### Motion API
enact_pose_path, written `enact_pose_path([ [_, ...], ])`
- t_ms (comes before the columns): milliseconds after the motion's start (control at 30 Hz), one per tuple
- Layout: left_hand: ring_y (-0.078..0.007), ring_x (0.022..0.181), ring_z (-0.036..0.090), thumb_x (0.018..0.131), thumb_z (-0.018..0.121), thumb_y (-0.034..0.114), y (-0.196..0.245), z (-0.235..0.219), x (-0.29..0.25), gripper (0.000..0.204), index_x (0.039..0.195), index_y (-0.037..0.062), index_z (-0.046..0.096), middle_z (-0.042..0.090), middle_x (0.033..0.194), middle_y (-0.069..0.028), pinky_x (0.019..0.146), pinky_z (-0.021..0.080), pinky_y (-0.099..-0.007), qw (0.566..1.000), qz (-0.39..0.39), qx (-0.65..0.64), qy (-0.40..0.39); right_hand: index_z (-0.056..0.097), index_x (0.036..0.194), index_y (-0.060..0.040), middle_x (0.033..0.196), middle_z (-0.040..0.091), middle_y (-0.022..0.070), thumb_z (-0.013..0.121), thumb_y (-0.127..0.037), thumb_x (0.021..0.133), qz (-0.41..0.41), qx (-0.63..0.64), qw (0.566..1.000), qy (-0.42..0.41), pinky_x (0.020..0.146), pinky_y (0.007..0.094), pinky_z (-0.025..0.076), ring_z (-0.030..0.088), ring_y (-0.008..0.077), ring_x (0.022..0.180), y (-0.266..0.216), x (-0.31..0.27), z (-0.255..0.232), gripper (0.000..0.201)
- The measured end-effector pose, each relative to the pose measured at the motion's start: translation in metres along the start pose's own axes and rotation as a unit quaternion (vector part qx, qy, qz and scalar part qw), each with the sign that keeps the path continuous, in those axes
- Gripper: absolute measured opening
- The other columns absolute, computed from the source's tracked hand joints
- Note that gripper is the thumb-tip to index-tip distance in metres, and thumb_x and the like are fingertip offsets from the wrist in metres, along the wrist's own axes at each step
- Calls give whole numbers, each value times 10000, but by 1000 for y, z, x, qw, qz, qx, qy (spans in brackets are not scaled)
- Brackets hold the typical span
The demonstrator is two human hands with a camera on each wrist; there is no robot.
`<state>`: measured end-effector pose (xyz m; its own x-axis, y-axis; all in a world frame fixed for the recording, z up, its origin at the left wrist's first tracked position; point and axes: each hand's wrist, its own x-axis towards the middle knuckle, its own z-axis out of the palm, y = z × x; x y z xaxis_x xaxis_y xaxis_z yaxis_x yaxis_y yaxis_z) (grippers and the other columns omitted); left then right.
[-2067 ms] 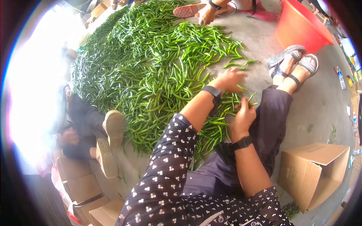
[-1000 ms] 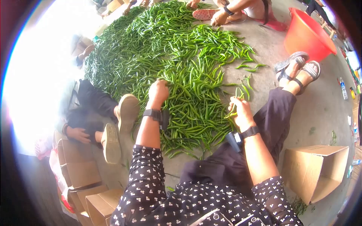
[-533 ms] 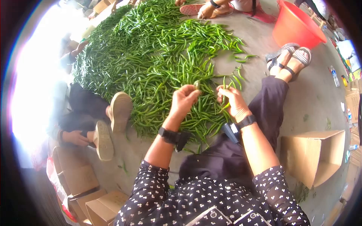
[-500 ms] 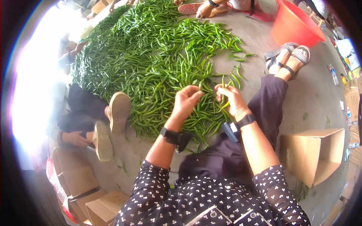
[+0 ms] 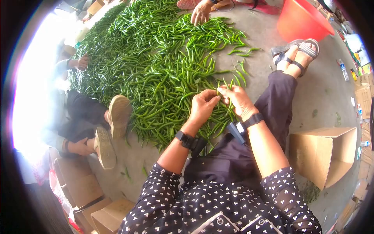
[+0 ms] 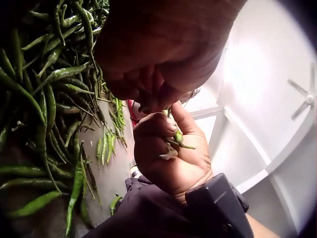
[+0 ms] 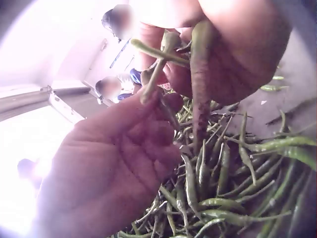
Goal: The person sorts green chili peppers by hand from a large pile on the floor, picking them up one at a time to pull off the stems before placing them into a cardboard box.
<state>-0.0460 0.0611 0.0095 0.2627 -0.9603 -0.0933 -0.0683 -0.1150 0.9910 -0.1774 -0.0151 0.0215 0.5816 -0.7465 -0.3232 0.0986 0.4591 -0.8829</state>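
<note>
A wide heap of green chillies covers the floor in front of me. My left hand has come up against my right, its thumb and fingertips pinching a green chilli close to the right fingertips. My right hand grips several green chillies, one of which, a long chilli, hangs down from the fingers in the right wrist view. In that view stems cross between the two hands. In the left wrist view a short green chilli with its stem lies against the right hand's palm, and the left fingertips are in shadow.
An open cardboard box stands at the right, a red tub at the far right. More boxes and another person's shoes are at the left. Another person's hand reaches over the heap at the back.
My left hand went left to the heap, then came back right with a chilli and met my right hand. The right hand kept its chillies. The other person's hand at the back shifted over the heap.
</note>
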Motion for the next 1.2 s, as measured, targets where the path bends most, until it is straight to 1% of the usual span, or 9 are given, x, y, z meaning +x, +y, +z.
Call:
enact_pose_path([
  [67, -48, 635, 533, 783, 637, 99, -10, 7, 3, 206, 954, -13, 606, 599, 698, 16, 593, 441, -188, 997, 47, 54, 24, 571, 834, -82, 621, 478, -48, 624, -194, 799, 8, 90, 995, 48, 471, 197, 347, 434, 53, 522, -3, -1, 1, 129],
  [167, -269, 989, 541, 628, 729, 200, -15, 15, -2, 499, 1071, 33, 572, 546, 1072, -179, 829, 450, -364, 913, 239, 332, -3, 537, 802, -110, 600, 444, -59, 617, -204, 811, 16, 225, 969, 101, 448, 206, 335, 422, 54, 508, -1, 4, -12, 124],
  [200, -362, 1164, 387, 578, 732, 233, -6, 17, -8, 606, 1131, 74, 540, 418, 1236, -199, 952, 346, -443, 910, 198, 356, -80, 512, 775, -134, 588, 430, -55, 600, -217, 827, 19, 270, 957, 105, 445, 212, 328, 420, 66, 500, -1, 4, -14, 131],
  [300, -323, 1197, 359, 561, 711, 228, -9, 29, -23, 609, 1137, 136, 536, 415, 1251, -148, 945, 325, -443, 776, 268, 551, -151, 511, 782, -147, 589, 432, -45, 583, -236, 840, 17, 358, 930, 87, 447, 218, 323, 414, 79, 499, -1, 7, -16, 129],
  [667, -233, 896, 550, 616, 631, 171, -28, 15, -18, 371, 984, 157, 590, 570, 920, -51, 713, 434, -356, 734, 272, 594, -186, 534, 804, -115, 766, 597, 68, 602, -210, 821, 27, 379, 919, 103, 600, 291, 462, 600, 199, 705, -3, 2, -13, 118],
  [833, -252, 751, 607, 649, 657, 129, 9, -11, -4, 273, 905, 41, 618, 588, 904, -106, 673, 492, -354, 889, 278, 355, -82, 549, 853, -106, 755, 587, 56, 630, -187, 801, 33, 368, 921, 121, 535, 278, 446, 594, 183, 650, 0, 1, -14, 126],
  [900, -228, 743, 615, 667, 674, 133, 20, -26, 8, 259, 902, 31, 634, 600, 926, -117, 679, 491, -326, 931, 162, 328, -4, 558, 834, -108, 725, 574, 37, 634, -193, 799, 39, 352, 928, 120, 521, 282, 439, 585, 174, 624, 4, 5, -15, 119],
  [967, -225, 724, 617, 708, 643, 147, 18, -40, 25, 222, 897, 32, 639, 606, 837, -117, 685, 483, -322, 916, 126, 368, 98, 569, 835, -113, 719, 568, 22, 639, -202, 798, 41, 347, 929, 122, 525, 280, 433, 568, 154, 603, 5, 7, -15, 118],
  [1200, -292, 787, 584, 687, 609, 141, -10, -50, 50, 204, 867, 55, 651, 588, 837, -124, 733, 467, -370, 832, 110, 539, 74, 576, 859, -129, 718, 554, -2, 634, -217, 802, 51, 341, 931, 118, 513, 259, 391, 527, 108, 596, 7, 7, -20, 119],
])
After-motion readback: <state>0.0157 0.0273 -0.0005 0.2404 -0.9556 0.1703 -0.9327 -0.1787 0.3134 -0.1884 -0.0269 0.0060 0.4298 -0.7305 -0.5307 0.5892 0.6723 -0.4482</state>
